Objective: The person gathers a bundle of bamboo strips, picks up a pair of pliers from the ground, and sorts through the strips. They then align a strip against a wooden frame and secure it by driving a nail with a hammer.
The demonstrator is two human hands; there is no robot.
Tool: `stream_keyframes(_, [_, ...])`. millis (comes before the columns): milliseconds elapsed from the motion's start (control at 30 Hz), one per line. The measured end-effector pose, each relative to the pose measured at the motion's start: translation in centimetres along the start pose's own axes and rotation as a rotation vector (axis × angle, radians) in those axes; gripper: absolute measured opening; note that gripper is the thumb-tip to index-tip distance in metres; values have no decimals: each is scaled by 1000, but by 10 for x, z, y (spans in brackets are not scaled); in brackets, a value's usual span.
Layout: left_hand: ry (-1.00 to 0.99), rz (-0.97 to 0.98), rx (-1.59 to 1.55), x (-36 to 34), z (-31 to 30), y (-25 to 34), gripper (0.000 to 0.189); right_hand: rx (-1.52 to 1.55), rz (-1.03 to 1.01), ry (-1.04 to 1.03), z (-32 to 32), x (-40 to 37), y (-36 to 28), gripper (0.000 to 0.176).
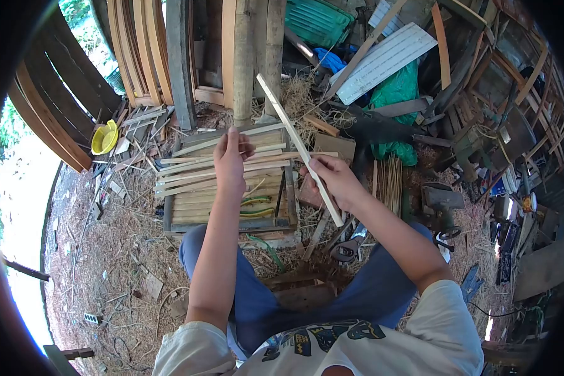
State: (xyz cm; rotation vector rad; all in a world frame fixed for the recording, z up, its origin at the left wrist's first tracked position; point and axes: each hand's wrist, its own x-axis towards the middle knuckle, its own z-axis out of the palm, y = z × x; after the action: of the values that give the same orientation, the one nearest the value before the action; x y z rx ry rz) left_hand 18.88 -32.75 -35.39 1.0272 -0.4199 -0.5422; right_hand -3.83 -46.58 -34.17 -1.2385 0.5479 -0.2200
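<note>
A long pale wooden strip [292, 133] slants up and to the left, and my right hand [332, 180] is closed around its lower part. My left hand [230, 161] is raised to the left of the strip, apart from it. Its thumb points up and its fingers are loosely curled, with nothing visible in them. Beneath both hands lies a low slatted bench [188, 216]. Several similar strips [197, 170] rest across its far half. Yellow and green bands [255, 207] lie on the nearer slats, partly behind my left forearm.
Shavings and scraps cover the ground [116, 263]. A yellow basin [104, 138] sits at the far left. Upright posts [242, 69] stand behind the bench. On the right are a white panel [388, 62], a green bag [398, 94] and piled timber. A dark round tool [343, 252] lies between my knees.
</note>
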Motion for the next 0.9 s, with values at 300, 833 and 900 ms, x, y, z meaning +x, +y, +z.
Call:
stream_keyframes(300, [-305, -151, 153, -21, 29, 7, 37, 46, 25, -172, 19, -8, 3, 39])
stream_keyframes(833, [144, -8, 17, -6, 5, 22, 31, -630, -211, -277, 5, -6, -3, 42])
stream_keyframes(900, [138, -19, 20, -6, 6, 20, 29, -613, -212, -304, 12, -5, 4, 37])
